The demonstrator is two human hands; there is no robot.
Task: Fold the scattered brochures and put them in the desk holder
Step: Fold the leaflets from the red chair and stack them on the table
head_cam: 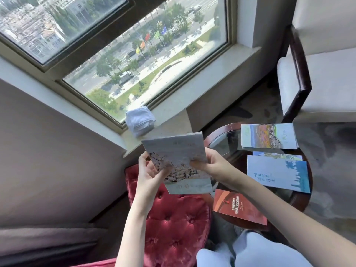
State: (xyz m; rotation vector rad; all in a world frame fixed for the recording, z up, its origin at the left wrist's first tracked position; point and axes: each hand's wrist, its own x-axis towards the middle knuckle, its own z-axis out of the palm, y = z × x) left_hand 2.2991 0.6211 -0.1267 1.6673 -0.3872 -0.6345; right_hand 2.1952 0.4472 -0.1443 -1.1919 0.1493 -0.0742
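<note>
Centre frame: the blossom brochure [178,162] is lifted off the counter [300,206] and held between your two hands above the red tufted cushion [173,218]. Its long axis runs from top to bottom of the frame, leaning slightly toward the lower right.

Your left hand [148,175] grips its left edge from behind. Your right hand [210,164] pinches the right edge, thumb on the printed face. Both hands are clamped on the paper, so neither is nearer.

The brochure looks already folded shut: pale cover, dark branches with white blossom, a green band at the foot.

To the right, three more lie flat on the round glass counter: a red brochure [238,208] nearest you, a blue brochure [277,173] in the middle and a landscape brochure [267,135] farthest. The desk holder is nowhere in view (likely your next search).

A folded white towel [139,120] sits on the windowsill [173,112], and an armchair [317,74] fills the upper right.
</note>
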